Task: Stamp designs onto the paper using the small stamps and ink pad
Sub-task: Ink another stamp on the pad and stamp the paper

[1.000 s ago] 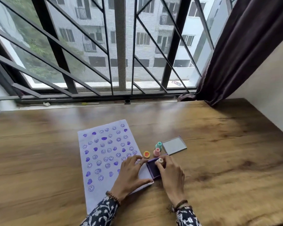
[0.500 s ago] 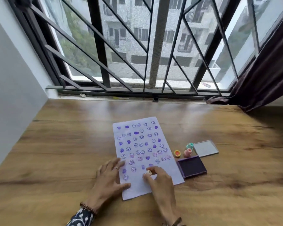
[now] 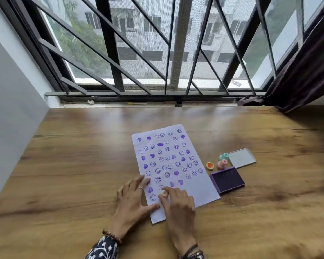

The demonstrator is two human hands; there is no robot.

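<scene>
Paper (image 3: 178,165) lies flat on the wooden tabletop (image 3: 73,165), long axis running from the near edge away toward the window, far end tilted slightly to the left. Sheet mostly covered in purple smiley and heart prints; near right portion bare.

Right hand (image 3: 178,204) rests on the near end of the sheet, fingertips pinched around a small pale stamp (image 3: 164,193) held upright, its lower end against the paper. Print under it hidden.

Left hand (image 3: 133,199) flat, fingers spread, not gripping anything; palm on the tabletop, fingers and thumb overlapping the sheet's left edge. Ring on one finger, bead bracelet at the wrist, patterned sleeve below.

Ink pad (image 3: 227,179), purple, open, sits just beside the sheet's right edge. Its clear lid (image 3: 241,157) lies apart, farther back and to the right. Three loose stamps between lid and paper: orange stamp (image 3: 209,165), pink stamp (image 3: 222,163), teal stamp (image 3: 223,156). Pink and teal lean close together; whether touching, cannot tell.
</scene>
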